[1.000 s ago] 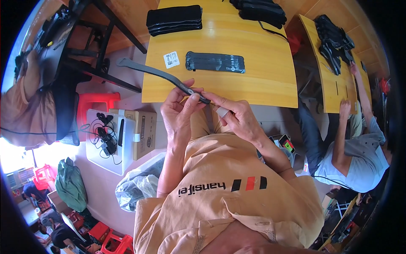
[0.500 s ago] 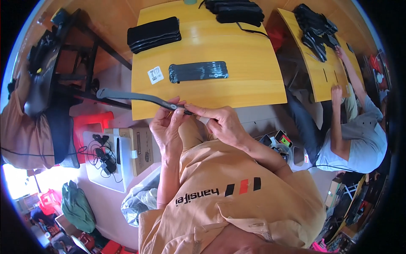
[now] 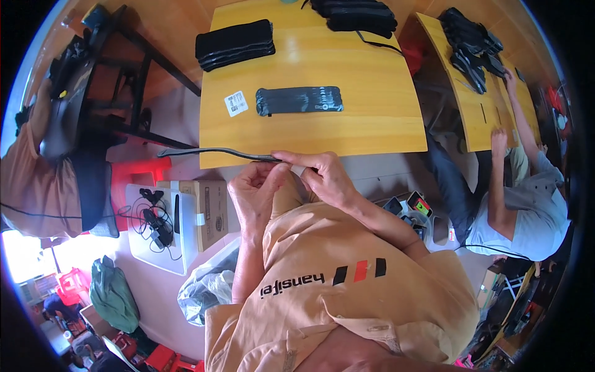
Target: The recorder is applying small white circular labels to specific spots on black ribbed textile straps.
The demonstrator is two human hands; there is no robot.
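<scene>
A thin dark grey strap [image 3: 211, 150] sticks out to the left past the table's near edge, turned nearly edge-on. My left hand [image 3: 253, 193] is closed and pinches its right end between thumb and fingers. From the other side my right hand [image 3: 330, 181] is closed on the same end, its index finger lying along the top. Something small and pale shows between the right-hand fingers, too small to make out. Beyond the hands, a row of similar dark straps [image 3: 299, 100] lies on the yellow table [image 3: 347, 133], beside a white printed label sheet [image 3: 235, 103].
Stacked black straps [image 3: 235, 44] and another black pile [image 3: 353, 17] lie farther back. At right, a person in grey [image 3: 520, 211] works at a second table [image 3: 477, 133]; another person [image 3: 46, 186] sits left. A white bin with cables [image 3: 186, 248] and a cardboard box [image 3: 214, 211] stand lower left.
The strap has turned from showing its flat face to nearly edge-on, and its free end has dropped a little. My left hand has shifted slightly down and right, against my right fingers.
</scene>
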